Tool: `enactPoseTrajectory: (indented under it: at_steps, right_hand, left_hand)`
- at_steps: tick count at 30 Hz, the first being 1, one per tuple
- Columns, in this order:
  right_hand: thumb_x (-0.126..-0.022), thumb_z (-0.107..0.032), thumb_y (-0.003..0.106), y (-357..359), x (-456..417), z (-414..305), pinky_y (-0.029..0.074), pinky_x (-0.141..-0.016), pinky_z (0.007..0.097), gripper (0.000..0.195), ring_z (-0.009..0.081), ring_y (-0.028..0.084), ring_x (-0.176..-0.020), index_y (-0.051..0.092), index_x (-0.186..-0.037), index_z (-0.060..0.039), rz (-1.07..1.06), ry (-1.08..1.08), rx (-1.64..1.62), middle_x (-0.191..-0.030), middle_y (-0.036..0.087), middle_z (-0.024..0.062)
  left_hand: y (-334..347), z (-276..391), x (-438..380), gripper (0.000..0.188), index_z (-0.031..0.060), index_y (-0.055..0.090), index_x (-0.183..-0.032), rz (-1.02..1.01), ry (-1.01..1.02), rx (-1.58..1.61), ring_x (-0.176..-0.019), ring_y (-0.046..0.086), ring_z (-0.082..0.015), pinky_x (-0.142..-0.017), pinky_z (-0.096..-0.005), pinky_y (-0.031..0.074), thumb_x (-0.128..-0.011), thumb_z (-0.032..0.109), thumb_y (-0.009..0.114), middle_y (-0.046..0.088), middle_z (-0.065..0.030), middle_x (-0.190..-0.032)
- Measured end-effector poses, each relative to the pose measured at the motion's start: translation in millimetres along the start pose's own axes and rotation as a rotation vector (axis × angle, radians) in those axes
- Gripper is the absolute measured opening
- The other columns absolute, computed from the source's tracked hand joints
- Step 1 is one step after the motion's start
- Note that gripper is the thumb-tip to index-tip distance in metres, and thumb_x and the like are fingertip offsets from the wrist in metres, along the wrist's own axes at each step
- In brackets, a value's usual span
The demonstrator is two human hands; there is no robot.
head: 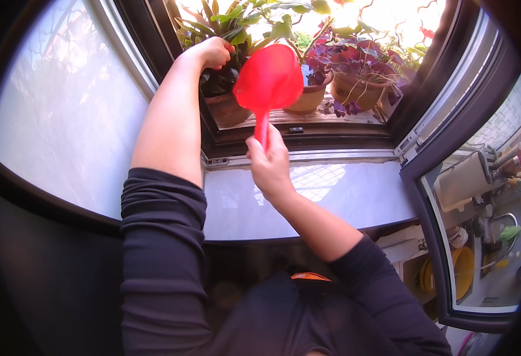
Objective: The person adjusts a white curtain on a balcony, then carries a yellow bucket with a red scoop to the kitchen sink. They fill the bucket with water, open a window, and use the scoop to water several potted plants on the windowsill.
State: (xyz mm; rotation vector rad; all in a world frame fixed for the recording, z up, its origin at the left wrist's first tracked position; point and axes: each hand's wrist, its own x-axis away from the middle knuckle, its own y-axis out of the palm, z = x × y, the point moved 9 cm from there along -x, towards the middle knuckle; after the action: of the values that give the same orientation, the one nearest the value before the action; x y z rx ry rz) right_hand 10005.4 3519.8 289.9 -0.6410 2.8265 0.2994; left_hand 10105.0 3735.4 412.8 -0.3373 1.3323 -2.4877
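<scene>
My right hand (270, 167) is closed around the handle of a red plastic dipper (271, 78), held up in front of the open window. Its bowl is slightly blurred, and I cannot tell whether there is water in it. My left hand (218, 53) reaches out over the sill to a green leafy plant (238, 26) at the left, its fingers curled by the leaves. Whether they grip anything is hidden. Below that hand stands a brown pot (227, 109) in shadow. Right of the dipper, purple-leaved plants (362, 60) grow in a terracotta pot (356, 93).
The dark window frame (305, 140) borders the opening. A white inner sill (354, 187) lies before me. An open glass casement (429, 240) swings inward at the right, with kitchen things and a yellow basin (463, 271) seen in its pane. A pale panel (64, 120) is at the left.
</scene>
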Motion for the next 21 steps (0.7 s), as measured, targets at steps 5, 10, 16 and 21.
enactPoseTrajectory:
  at_steps: [5,10,16,21]
  right_hand:
    - [-0.092,-0.009,0.054,-74.8,49.8,-7.0,0.046,-0.052,0.0213,0.032,0.0075,0.054,-0.064,0.048,-0.122,0.0019,-0.105,0.223,-0.336,-0.085,0.058,0.0057]
    - [-0.095,-0.016,0.053,-148.2,88.3,-17.7,0.045,-0.051,0.0203,0.026,0.0083,0.055,-0.062,0.054,-0.112,0.0029,-0.156,0.317,-0.394,-0.082,0.061,0.007]
    - [-0.098,-0.032,0.047,-229.5,134.3,-26.2,0.044,-0.052,0.0206,0.048,0.0108,0.053,-0.052,0.049,-0.126,0.0072,-0.077,0.316,-0.207,-0.07,0.061,0.0099]
    - [-0.095,-0.032,0.052,-271.7,172.2,-32.5,0.044,-0.049,0.021,0.05,0.0119,0.053,-0.05,0.049,-0.126,0.0075,-0.021,0.421,-0.194,-0.071,0.061,0.0115]
  left_hand:
    - [12.1,25.7,38.1,0.03,0.0023,0.06,-0.119,0.177,0.014,0.041,-0.089,0.064,-0.018,-0.072,-0.0298,0.052,-0.092,0.012,0.049,0.064,-0.0097,-0.109]
    - [61.3,24.5,132.4,0.018,0.0,0.065,-0.1,0.637,0.33,0.201,-0.071,0.063,-0.0112,-0.062,-0.0231,0.048,-0.091,0.009,0.053,0.066,-0.0047,-0.083]
    - [196.4,16.0,235.3,0.01,-0.0029,0.064,-0.091,0.551,0.149,0.718,-0.069,0.063,-0.0118,-0.063,-0.0244,0.051,-0.088,0.002,0.056,0.064,-0.0065,-0.075]
    - [260.1,45.8,260.0,0.008,-0.0015,0.064,-0.092,0.477,0.226,0.732,-0.068,0.064,-0.0175,-0.06,-0.0281,0.052,-0.085,0.003,0.06,0.064,-0.0121,-0.081]
